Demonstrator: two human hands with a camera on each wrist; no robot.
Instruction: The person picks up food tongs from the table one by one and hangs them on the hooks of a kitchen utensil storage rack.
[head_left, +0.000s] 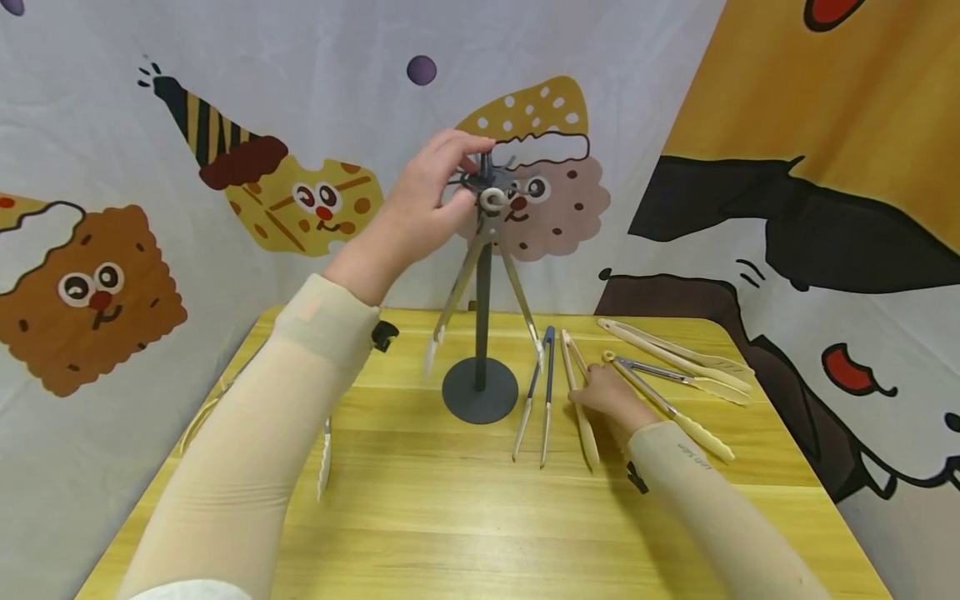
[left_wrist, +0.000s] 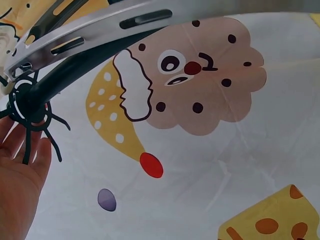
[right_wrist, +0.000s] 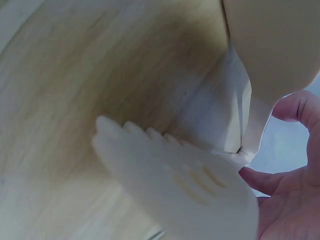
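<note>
My left hand (head_left: 438,179) grips the hooked top of a dark metal stand (head_left: 482,308), thumb and fingers about its rim. In the left wrist view, dark hooks (left_wrist: 55,147) curve out beside the fingers. Metal tongs (head_left: 517,279) hang spread by their ring from the stand, pale tips downward. At the right, my right hand (head_left: 611,396) holds beige tongs (head_left: 587,433) lying on the table, fingers around their arms. The right wrist view has their scalloped head (right_wrist: 175,175) large in front, thumb and fingertips behind it.
Blue-handled tongs (head_left: 550,375) lie between the stand and my right hand. More tongs with yellowish heads (head_left: 701,433) and beige slotted ones (head_left: 675,350) lie at the right. Other tongs (head_left: 325,458) are partly behind my left arm. A printed curtain (head_left: 337,50) hangs behind the table (head_left: 450,517).
</note>
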